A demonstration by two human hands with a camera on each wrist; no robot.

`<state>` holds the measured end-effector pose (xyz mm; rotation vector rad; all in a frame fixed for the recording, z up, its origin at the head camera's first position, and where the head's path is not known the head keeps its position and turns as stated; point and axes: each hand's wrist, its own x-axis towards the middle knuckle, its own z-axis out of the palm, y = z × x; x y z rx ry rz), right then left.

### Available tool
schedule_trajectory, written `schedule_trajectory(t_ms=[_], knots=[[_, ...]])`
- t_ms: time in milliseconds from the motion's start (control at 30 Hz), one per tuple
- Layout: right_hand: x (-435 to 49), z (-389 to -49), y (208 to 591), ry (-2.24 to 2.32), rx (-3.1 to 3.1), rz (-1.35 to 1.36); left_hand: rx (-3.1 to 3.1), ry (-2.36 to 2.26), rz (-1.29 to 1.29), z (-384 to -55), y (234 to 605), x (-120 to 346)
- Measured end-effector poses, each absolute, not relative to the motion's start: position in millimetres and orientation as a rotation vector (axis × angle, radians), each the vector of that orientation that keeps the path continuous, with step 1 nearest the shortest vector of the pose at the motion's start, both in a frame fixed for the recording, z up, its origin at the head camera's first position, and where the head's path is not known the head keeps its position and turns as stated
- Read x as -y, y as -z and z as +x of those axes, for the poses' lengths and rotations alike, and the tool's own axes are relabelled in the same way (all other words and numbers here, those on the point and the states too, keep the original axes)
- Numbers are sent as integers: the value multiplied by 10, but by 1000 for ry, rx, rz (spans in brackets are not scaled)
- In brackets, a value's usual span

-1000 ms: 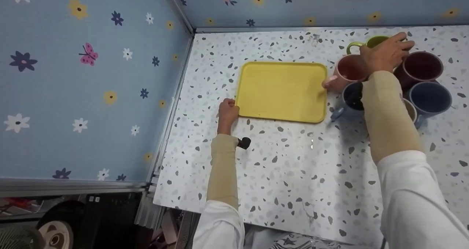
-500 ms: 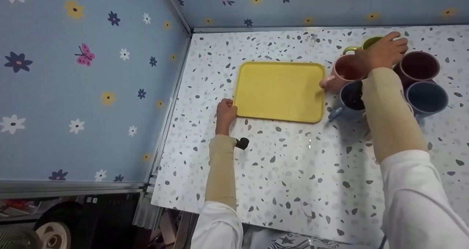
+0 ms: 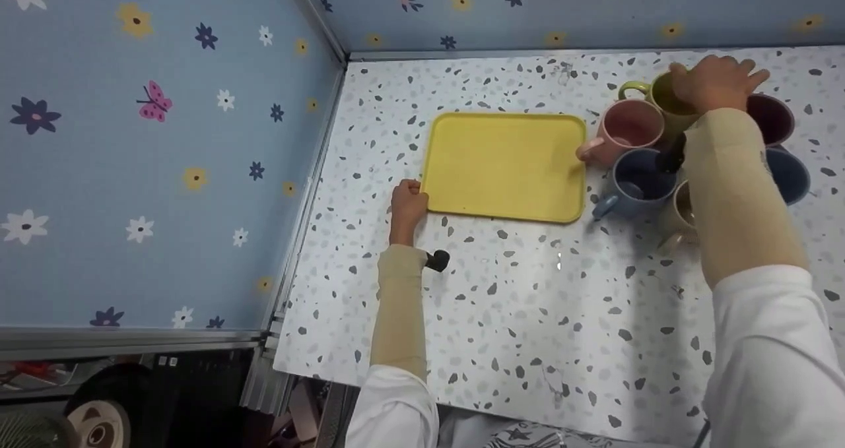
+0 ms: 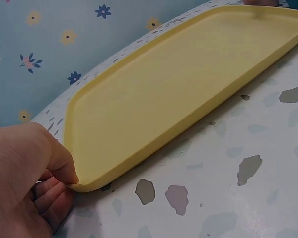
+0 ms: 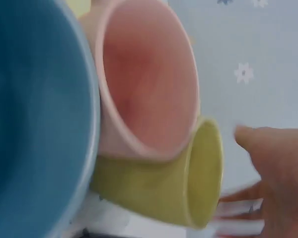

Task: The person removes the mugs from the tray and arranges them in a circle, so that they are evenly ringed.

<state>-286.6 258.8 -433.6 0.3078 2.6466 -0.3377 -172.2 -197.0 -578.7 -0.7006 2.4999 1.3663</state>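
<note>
My left hand (image 3: 409, 209) pinches the near left corner of a yellow tray (image 3: 505, 167); in the left wrist view, thumb and fingers close on its rim. My right hand (image 3: 716, 84) is above the yellow-green mug (image 3: 667, 95), fingers spread. The right wrist view shows this hand (image 5: 275, 178) open beside the mug's rim, holding nothing, slightly blurred. Against the yellow-green mug stands a pink mug (image 3: 630, 128), its handle by the tray's right edge. A blue mug (image 3: 637, 181) is nearer me. The right arm partly hides a cream mug (image 3: 683, 217), a dark red mug (image 3: 772, 118) and another blue mug (image 3: 789, 174).
The speckled white table (image 3: 502, 329) ends at a front edge near my body. Blue flowered panels (image 3: 165, 151) stand along the left and back. The mugs are packed close together right of the tray.
My right hand has shifted right, away from the yellow-green mug's handle side, uncovering more of that mug and the cream mug. The left hand and tray stay in place.
</note>
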Motion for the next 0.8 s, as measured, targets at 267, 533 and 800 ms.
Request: schedule_trajectory(t_ms=[267,533,800], knots=[[-2923,-2835,4408,481,-2718,75,-2518,-1333,-695,-1706,5781,1920],[-3052,-2732,4342,581,-2682,198,-2533,-1321,-682,-1707,5748,1915],[-3097,-2662,4293,609,-2659,299,-2501,-1324,-671,-1695,5742,1921]])
